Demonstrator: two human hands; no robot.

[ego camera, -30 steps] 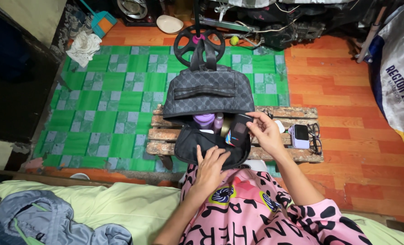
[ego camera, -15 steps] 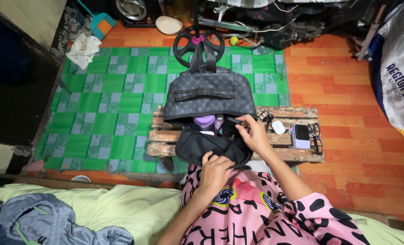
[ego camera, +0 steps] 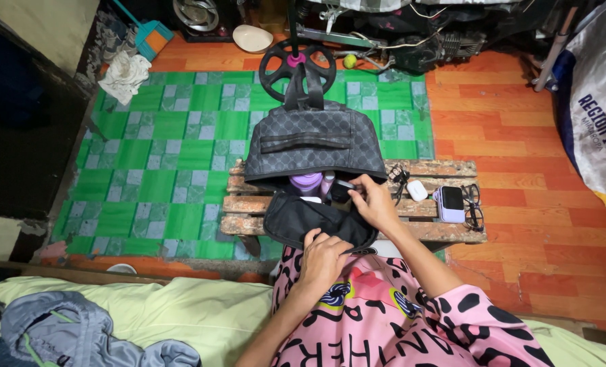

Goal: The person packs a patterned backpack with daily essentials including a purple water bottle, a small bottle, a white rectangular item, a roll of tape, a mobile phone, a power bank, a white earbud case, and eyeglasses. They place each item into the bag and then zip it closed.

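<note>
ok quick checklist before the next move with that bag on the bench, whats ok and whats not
1. Bag resting on the wooden bench: ok, though its front flap hangs over the near edge.
2. Left hand holding the open front flap down: ok, fingers grip its lower rim.
3. Right hand at the opening: ok, fingertips are inside the pocket; what they pinch: cannot tell.
4. Purple bottles upright in the pocket: ok.
5. Small white case, purple device and glasses on the bench, apart from the bag: ok.
6. Room left in the pocket: cannot tell.
</note>
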